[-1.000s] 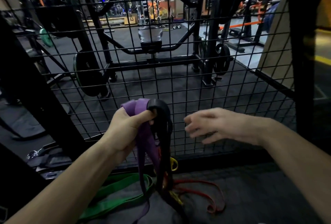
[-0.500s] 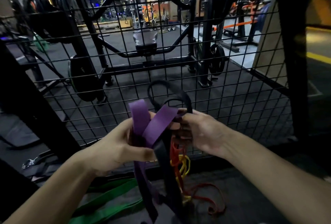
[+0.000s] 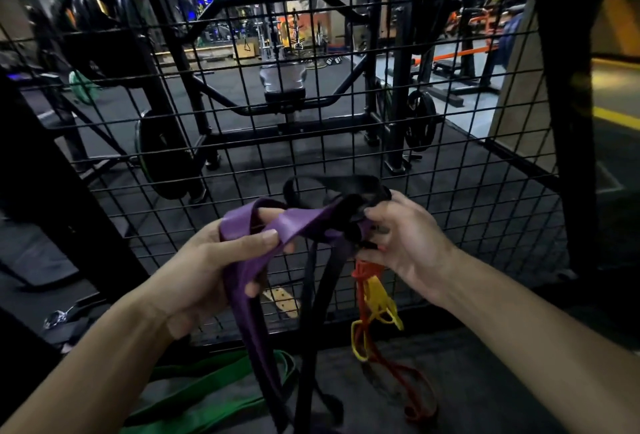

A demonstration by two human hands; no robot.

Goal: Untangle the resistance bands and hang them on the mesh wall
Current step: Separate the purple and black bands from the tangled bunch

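Both hands work one knot held up in front of the mesh wall (image 3: 485,163). The left hand (image 3: 207,270) has thumb and fingers curled round the purple band (image 3: 294,224), whose flat length runs rightward from those fingers into the tangle. The right hand (image 3: 405,239) pinches that tangle, where the black band (image 3: 332,184) loops just above its fingertips and the red band (image 3: 363,270) and yellow band (image 3: 377,295) hang directly below them. The right hand is nearer the knot. From both grips the bands drop steeply to the floor. Count: one purple, one black, one red, one yellow in hand; one green band (image 3: 207,388) lies loose on the floor below the left wrist. None hangs on the mesh.
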